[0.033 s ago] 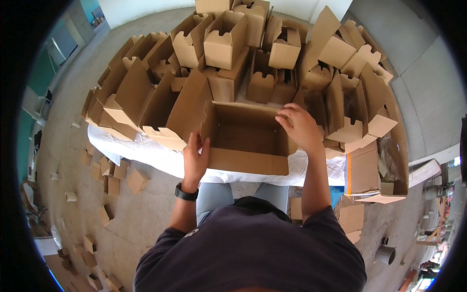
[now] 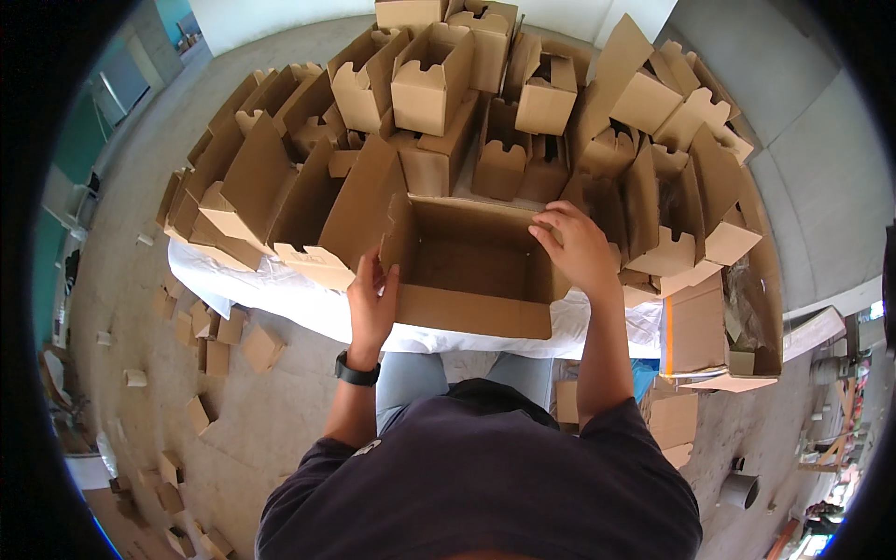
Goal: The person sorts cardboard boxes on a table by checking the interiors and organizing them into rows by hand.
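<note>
An open brown cardboard box [image 2: 471, 313] sits in front of me at the near edge of the white-covered table, its front flap folded outward toward me. My left hand [image 2: 371, 303] is at its left side, fingers bent and thumb against the left wall. At the far right corner, my right hand [image 2: 571, 243] grips the right wall, with fingertips and thumb over its upper edge. Inside, the box shows only its bare bottom. A dark watch [image 2: 357, 371] is on my left wrist.
Several open cardboard boxes [image 2: 429, 89] are crowded and stacked behind and on both sides. White sheeting [image 2: 271, 294] hangs over the table's front edge. A larger carton [image 2: 695, 327] stands at right. Small cardboard pieces [image 2: 264, 347] litter the floor at left; a grey cylinder [image 2: 739, 489] lies at right.
The box has shifted very slightly left and toward me. My left hand has moved a little with it; my right hand remains at the corner.
</note>
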A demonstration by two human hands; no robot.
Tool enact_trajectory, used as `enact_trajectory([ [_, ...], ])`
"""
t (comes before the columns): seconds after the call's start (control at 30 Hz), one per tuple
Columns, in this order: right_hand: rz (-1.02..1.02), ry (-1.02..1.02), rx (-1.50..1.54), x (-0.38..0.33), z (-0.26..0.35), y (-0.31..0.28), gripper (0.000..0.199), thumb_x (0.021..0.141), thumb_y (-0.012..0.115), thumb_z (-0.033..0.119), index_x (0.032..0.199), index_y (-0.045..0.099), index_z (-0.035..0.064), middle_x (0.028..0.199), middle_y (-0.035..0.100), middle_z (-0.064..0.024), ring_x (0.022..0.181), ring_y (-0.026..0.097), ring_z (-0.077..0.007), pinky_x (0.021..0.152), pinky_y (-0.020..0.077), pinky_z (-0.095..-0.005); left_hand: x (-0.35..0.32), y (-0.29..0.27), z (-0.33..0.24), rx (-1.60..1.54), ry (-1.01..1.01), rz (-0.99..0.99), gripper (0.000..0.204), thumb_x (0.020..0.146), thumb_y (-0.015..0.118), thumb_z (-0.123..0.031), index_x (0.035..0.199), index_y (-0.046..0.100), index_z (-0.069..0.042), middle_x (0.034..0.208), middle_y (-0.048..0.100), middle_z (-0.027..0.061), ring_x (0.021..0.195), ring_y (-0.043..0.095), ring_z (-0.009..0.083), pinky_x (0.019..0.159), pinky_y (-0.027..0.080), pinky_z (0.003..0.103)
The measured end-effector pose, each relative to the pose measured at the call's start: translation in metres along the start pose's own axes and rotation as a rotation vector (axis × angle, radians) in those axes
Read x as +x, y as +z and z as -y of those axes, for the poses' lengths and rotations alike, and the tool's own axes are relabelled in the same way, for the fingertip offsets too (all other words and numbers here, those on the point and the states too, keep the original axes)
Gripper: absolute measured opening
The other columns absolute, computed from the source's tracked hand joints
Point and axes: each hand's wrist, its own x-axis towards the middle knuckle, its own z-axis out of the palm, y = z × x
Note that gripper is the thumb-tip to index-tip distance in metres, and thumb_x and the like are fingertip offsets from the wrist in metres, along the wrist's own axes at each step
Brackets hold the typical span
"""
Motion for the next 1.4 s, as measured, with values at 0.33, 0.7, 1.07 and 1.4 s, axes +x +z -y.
enact_trajectory([
  [0.33, -0.140, 0.296, 0.170, -0.030, 0.001, -0.011, 0.020, 0.091, 0.062, 0.020, 0.098, 0.069, 0.0023, 0.107, 0.065, -0.0110, 0.087, 0.065, -0.0278, 0.072, 0.0522, -0.0346, 0.006, 0.008, 0.002, -0.573, -0.001, -0.130, 0.050, 0.103, 0.045, -0.031, 0.140, 0.038, 0.001, 0.141, 0.044, 0.0181, 0.130, 0.044, 0.0273, 0.108, 0.036, 0.037],
  [0.7, -0.064, 0.288, 0.375, -0.080, 0.031, -0.007, 0.035, 0.093, 0.061, 0.013, 0.125, 0.059, -0.0007, 0.128, 0.051, -0.0149, 0.113, 0.058, -0.0235, 0.088, 0.0529, -0.0317, -0.017, 0.025, -0.003, -0.739, -0.079, 0.207, 0.072, 0.100, 0.034, -0.055, 0.152, 0.018, -0.007, 0.157, 0.023, 0.0152, 0.144, 0.025, 0.0305, 0.116, 0.023, 0.044],
  [1.07, 0.015, 0.280, 0.482, -0.100, 0.043, -0.001, 0.042, 0.092, 0.063, 0.009, 0.131, 0.053, -0.0010, 0.134, 0.042, -0.0177, 0.116, 0.055, -0.0250, 0.086, 0.0546, -0.0301, -0.031, 0.040, -0.032, -0.648, 0.061, 0.133, 0.088, 0.091, 0.061, -0.006, 0.154, 0.000, -0.008, 0.159, 0.010, 0.0196, 0.144, 0.021, 0.0312, 0.115, 0.019, 0.044],
  [1.4, 0.102, 0.095, 0.354, -0.106, 0.061, 0.007, 0.047, 0.089, 0.066, 0.011, 0.132, 0.052, 0.0022, 0.133, 0.041, -0.0198, 0.117, 0.053, -0.0334, 0.093, 0.0500, -0.0373, -0.051, 0.034, -0.034, -0.463, -0.138, 0.073, 0.047, 0.104, 0.039, -0.031, 0.135, 0.049, 0.004, 0.140, 0.048, 0.0164, 0.130, 0.042, 0.0269, 0.112, 0.026, 0.038],
])
